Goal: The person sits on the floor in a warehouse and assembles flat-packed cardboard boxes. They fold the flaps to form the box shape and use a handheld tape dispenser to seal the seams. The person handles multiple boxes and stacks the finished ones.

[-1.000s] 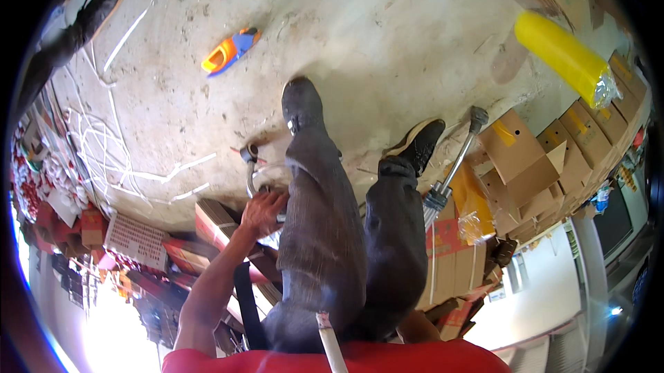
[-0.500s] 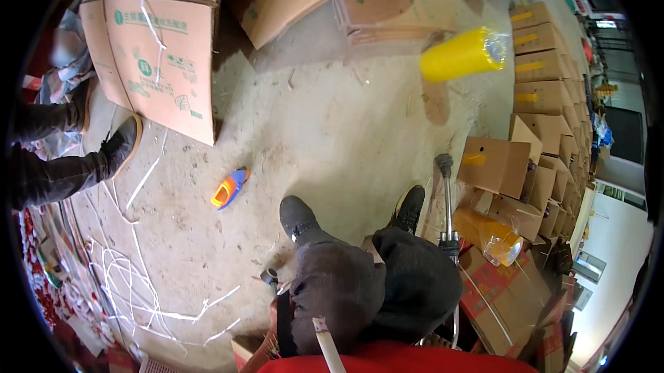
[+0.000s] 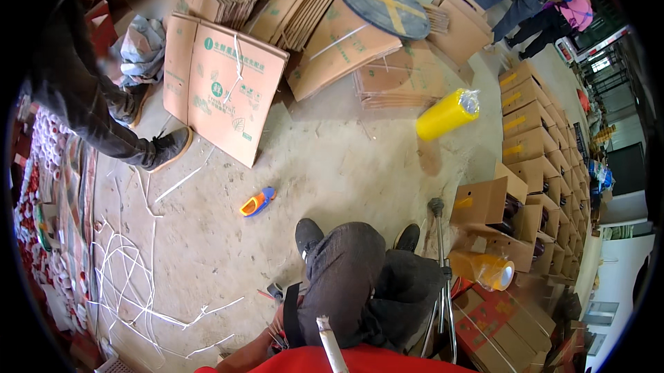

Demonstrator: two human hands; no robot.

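At the lower edge, beside my left thigh, my left hand (image 3: 278, 322) appears with its forearm. Its fingers are partly hidden by a black strap (image 3: 293, 316), and they look closed around something. A dark tool end with a thin red part (image 3: 275, 291) sticks out just beyond this hand; its kind is unclear. My right hand does not show. My bent knees (image 3: 353, 255) in dark trousers fill the lower middle. A white stick-like thing with a darkened tip (image 3: 330, 345) rises from the lower edge in front of my red clothing.
Tied flattened cartons (image 3: 228, 89) stand ahead, near another person's shoe (image 3: 171, 149). Also about are a yellow roll (image 3: 448, 116), an orange-blue tool (image 3: 257, 202), tangled white strapping (image 3: 128, 269), a metal stand (image 3: 443, 255), an amber tape roll (image 3: 487, 271) and stacked boxes (image 3: 529, 134).
The view has tilted up, bringing the round dark disc and people at the back into sight. My left knee stands higher in the picture, and my left forearm now shows more.
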